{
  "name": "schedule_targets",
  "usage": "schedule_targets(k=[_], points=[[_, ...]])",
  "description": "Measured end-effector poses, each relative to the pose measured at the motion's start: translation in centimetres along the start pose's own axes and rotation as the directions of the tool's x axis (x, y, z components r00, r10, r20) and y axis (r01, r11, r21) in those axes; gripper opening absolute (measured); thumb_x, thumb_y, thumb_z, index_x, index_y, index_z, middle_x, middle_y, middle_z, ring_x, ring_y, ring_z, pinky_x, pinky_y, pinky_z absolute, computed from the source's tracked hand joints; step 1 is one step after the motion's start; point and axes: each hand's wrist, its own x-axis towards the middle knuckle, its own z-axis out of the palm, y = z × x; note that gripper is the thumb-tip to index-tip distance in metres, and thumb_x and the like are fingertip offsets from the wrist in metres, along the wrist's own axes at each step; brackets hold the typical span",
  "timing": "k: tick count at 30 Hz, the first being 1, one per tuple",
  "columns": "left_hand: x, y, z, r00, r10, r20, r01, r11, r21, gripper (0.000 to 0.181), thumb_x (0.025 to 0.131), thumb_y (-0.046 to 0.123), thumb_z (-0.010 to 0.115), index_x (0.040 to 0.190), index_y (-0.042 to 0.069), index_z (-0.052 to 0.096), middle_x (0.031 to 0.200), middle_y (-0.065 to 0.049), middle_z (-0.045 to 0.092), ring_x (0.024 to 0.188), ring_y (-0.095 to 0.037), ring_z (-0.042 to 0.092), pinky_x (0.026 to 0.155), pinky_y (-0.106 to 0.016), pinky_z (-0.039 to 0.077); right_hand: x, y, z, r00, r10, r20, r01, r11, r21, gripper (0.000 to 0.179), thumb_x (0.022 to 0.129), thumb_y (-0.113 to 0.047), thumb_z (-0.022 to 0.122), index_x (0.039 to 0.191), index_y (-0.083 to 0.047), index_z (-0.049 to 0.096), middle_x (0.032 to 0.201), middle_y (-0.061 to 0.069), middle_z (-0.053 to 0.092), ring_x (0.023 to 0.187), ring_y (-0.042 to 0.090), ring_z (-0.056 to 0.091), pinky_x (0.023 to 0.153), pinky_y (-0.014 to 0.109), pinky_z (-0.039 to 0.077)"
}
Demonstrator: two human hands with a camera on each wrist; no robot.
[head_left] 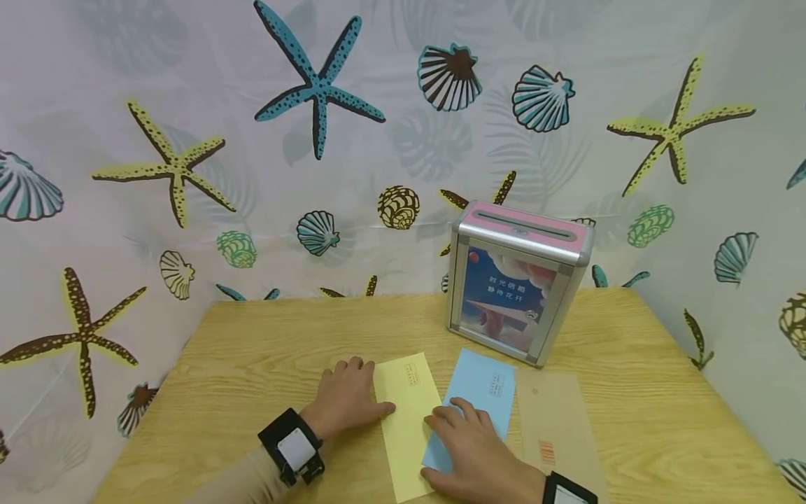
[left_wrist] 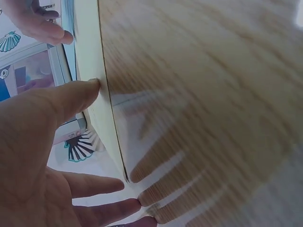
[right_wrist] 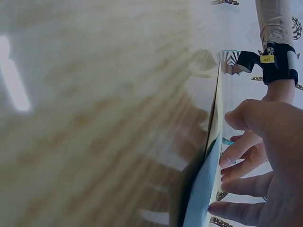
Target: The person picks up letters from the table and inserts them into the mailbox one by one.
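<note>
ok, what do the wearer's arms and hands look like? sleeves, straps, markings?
Both hands ungloved. Left hand: beige sleeve, ribbed in the right wrist view; black wrist strap with white rectangular panel and small yellow label, text unreadable. Right hand: dark wristband with a pale insert, cut off by the frame; sleeve out of view.

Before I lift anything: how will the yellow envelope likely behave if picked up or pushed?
The yellow envelope looks like thin paper, so probably light and bendy. Lying flat on a glossy, reflective table, it should slide fairly easily. Pushing it may also shift the blue envelope, which overlaps its edge.
</note>
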Motion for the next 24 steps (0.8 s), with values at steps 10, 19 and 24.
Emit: schedule_targets(k=[10,19,24], points=[[0.6,-0.7,-0.1,0.999,-0.018,0.026,0.016,0.998,0.062,0.082,0.075,0.072,0.065,0.120,0.004,0.063,0.117,-0.018,0.058,0.103,-0.039,0.055,0.085,-0.060,0.046,1.1,0.2,0.6,0.994,-0.086,-0.062,0.080,0.992,-0.099,0.048,0.084,-0.054,0.066,0.113,-0.016,0.066,0.123,0.008,0.057,0.124,0.036,0.040,0.084,0.057,0.043],[1.6,-1.7,-1.1,0.997,-0.044,0.063,0.039,0.996,0.083,0.078,0.075,0.068,0.069,0.118,0.003,0.063,0.113,-0.017,0.057,0.100,-0.040,0.056,0.086,-0.062,0.045,3.2,-0.1,0.8,0.992,-0.110,-0.063,0.098,0.981,-0.165,0.049,0.083,-0.055,0.066,0.112,-0.015,0.066,0.121,0.009,0.058,0.117,0.035,0.045,0.081,0.053,0.044],[2.5,-2.9,-1.4,0.992,-0.081,0.098,0.072,0.993,0.098,0.078,0.075,0.068,0.069,0.121,0.005,0.062,0.114,-0.019,0.056,0.102,-0.041,0.056,0.085,-0.061,0.046,4.6,-0.3,1.0,0.994,-0.103,-0.043,0.094,0.980,-0.175,0.050,0.085,-0.055,0.065,0.115,-0.015,0.065,0.125,0.010,0.058,0.116,0.036,0.047,0.079,0.052,0.044]])
